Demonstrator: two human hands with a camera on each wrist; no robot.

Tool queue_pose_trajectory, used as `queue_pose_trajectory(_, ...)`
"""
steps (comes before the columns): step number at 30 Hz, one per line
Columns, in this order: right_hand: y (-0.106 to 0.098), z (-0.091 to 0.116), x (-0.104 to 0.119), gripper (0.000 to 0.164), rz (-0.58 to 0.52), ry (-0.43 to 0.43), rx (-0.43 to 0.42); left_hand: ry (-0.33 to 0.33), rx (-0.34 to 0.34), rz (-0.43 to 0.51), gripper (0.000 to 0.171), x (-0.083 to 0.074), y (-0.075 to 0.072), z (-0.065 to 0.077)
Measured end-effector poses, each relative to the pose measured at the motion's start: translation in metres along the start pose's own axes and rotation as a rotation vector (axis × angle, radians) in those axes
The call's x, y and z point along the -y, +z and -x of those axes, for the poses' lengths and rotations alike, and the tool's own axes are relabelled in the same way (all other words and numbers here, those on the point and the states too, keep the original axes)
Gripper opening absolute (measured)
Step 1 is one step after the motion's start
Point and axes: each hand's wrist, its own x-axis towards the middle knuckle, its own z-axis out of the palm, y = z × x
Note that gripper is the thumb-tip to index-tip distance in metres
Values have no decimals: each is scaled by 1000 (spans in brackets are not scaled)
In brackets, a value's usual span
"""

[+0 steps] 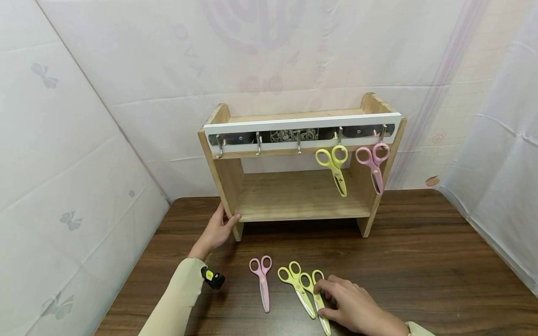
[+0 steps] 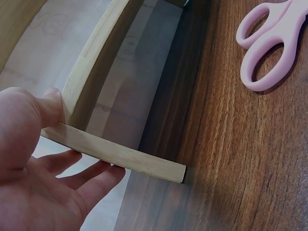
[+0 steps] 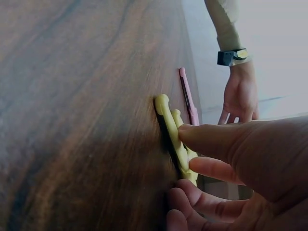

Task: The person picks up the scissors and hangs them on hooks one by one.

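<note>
My left hand (image 1: 216, 232) grips the lower left side panel of a wooden shelf (image 1: 302, 218), thumb on the front edge and fingers behind the outer face. In the left wrist view the fingers (image 2: 98, 185) lie along the panel. My right hand (image 1: 350, 303) pinches the rightmost yellow scissors (image 1: 318, 303) on the table, thumb near the blades and a finger by the handle loops. Beside them lies a second pair of yellow scissors (image 1: 299, 290), their handles close together. Further left are pink scissors (image 1: 263, 284), handles toward the shelf.
A white hook rail (image 1: 252, 125) runs across the shelf's top front. Yellow scissors (image 1: 337, 170) and pink scissors (image 1: 374, 165) hang from its two rightmost hooks. The shelf stands at the back of the dark wooden table (image 1: 441, 261), before a patterned cloth wall (image 1: 151, 93).
</note>
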Motion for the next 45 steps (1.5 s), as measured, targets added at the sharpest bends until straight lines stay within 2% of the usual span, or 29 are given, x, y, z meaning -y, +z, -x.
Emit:
queue_pose_trajectory(1, 0, 0, 0, 33, -3, 3, 3, 2, -2, -5, 64, 1, 0, 0)
queue_pose_trajectory(5, 0, 0, 0, 34, -6, 15, 13, 0, -23, 6, 64, 25, 3, -9)
queue_pose_trajectory(13, -9, -1, -4, 30, -3, 17, 66, 26, -33, 15, 63, 26, 3, -9)
queue_pose_trajectory(17, -17, 1, -10, 31, 45, 23, 48, 21, -34, 17, 64, 26, 4, -9)
queue_pose_trajectory(21, -24, 3, -20, 32, 93, 44, 15, 9, -24, 21, 65, 22, 4, -8)
queue_pose_trajectory(28, -37, 5, -40, 28, 116, 91, -18, 5, 2, 34, 63, -7, -1, 1)
queue_pose_trajectory(31, -39, 6, -47, 26, 127, 73, -29, 5, 3, 30, 63, -9, -1, 2)
queue_pose_trajectory(38, -40, 5, -57, 22, 104, 11, -24, 19, -14, 28, 65, 20, 2, -8)
queue_pose_trajectory(45, -39, 1, -60, 20, 120, -58, -91, 1, -24, 7, 64, 26, 3, -9)
